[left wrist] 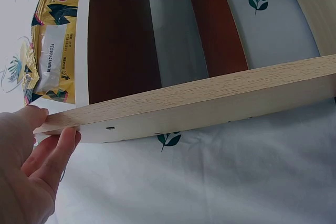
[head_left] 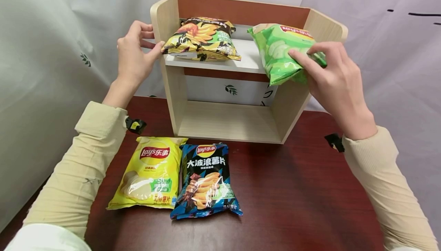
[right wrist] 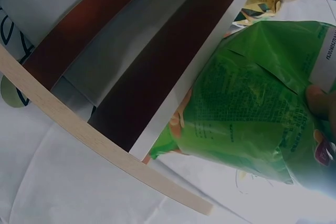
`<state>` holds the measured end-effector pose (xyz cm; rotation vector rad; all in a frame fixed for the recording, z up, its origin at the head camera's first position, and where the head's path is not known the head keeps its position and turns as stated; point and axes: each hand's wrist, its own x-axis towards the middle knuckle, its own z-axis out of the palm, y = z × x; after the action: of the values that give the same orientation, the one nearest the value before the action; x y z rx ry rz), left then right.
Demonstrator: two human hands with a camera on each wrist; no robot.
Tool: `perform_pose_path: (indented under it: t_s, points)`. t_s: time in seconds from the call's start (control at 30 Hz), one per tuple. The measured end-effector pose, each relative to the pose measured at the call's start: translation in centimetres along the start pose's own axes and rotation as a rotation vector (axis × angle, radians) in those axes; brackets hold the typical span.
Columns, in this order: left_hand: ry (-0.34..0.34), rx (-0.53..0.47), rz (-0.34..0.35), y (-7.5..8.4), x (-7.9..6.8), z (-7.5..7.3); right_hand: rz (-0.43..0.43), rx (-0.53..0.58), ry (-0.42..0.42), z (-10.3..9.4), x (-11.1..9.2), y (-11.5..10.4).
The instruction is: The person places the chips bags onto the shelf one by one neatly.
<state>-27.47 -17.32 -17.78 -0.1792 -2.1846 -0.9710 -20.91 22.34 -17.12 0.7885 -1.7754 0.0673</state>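
Note:
My right hand [head_left: 339,78] grips a green bag of potato chips [head_left: 280,51] by its right side, at the front of the upper tier of a small wooden shelf [head_left: 296,101]. The bag is tilted and sticks out past the tier's front edge. In the right wrist view the green bag [right wrist: 247,103] hides most of that hand. My left hand [head_left: 134,53] holds the shelf's left side panel, thumb at the front edge and fingers on the outer face [left wrist: 39,166]. Beside that thumb, a black-and-yellow chip bag [head_left: 203,38] lies on the upper tier.
On the dark red table [head_left: 293,205], before the shelf, a yellow chip bag [head_left: 151,174] and a blue-and-black chip bag [head_left: 206,182] lie side by side. The shelf's lower tier [head_left: 227,120] is pale wood. White cloth [head_left: 103,25] hangs behind and at the sides.

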Motion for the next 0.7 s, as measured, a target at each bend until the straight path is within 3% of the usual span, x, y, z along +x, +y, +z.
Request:
perform_pose_path:
  t_s: [0.4, 0.7]
  points:
    - [-0.005, -0.014, -0.003, -0.09, -0.08, 0.09, 0.042, 0.051, 0.000, 0.03, -0.27, 0.23]
    - [-0.008, -0.013, -0.009, -0.27, -0.02, 0.03, 0.012, 0.110, -0.020, -0.02, -0.31, 0.12]
